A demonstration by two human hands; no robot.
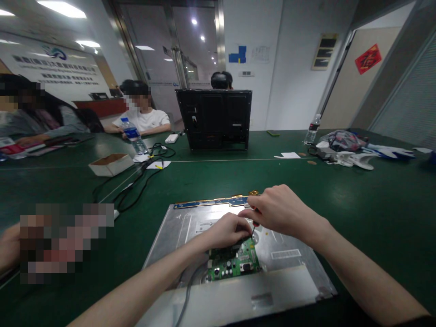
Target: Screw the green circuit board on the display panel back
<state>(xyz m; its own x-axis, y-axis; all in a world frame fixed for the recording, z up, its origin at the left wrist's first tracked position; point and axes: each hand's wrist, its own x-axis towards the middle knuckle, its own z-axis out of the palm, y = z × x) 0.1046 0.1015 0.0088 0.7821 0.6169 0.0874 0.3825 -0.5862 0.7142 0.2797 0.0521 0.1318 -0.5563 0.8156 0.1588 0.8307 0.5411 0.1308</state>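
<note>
A silver metal panel (286,284) lies flat in front of me, with a green circuit board (235,263) on its middle and a blue strip board (211,203) along its far edge. My right hand (275,206) is closed around a small screwdriver (255,224) with a red handle; its thin shaft points down at the green board's far right corner. Close beside that tip, my left hand (230,230) has its fingers pressed together over the board's far edge. Whatever those fingers hold is hidden. A grey cable (188,295) runs from the board's left side towards me.
Beyond the panel stands a black monitor housing (214,119). Left are an open box (111,165), black cables (145,179) and a water bottle (133,136). Another bottle (312,130) and plastic bags (344,141) are at right. People sit at the left; one's hand is near the left edge.
</note>
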